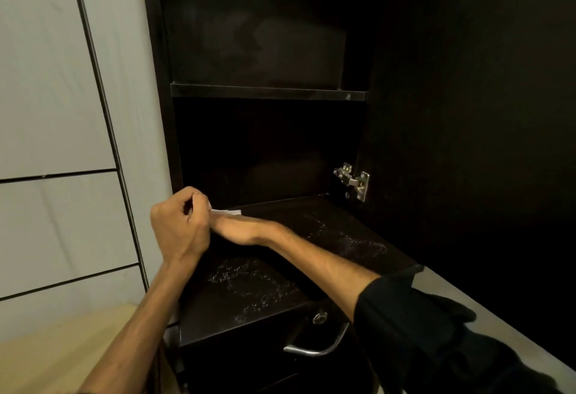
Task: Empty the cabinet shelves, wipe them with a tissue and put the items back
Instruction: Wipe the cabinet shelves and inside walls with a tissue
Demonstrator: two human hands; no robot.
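I judge I am in the wiping step: both shelves look bare, and the lower shelf point(327, 238) carries pale dusty smears. My left hand point(180, 222) is curled nearly shut at the shelf's back left corner, thumb and fingers pinching the tissue point(227, 212), of which only a white sliver shows. My right hand point(240, 228) lies flat and low just beside it, fingers hidden behind the left, so I cannot tell its grip. The next move calls for dragging the tissue across those smears, then the upper shelf point(268, 92).
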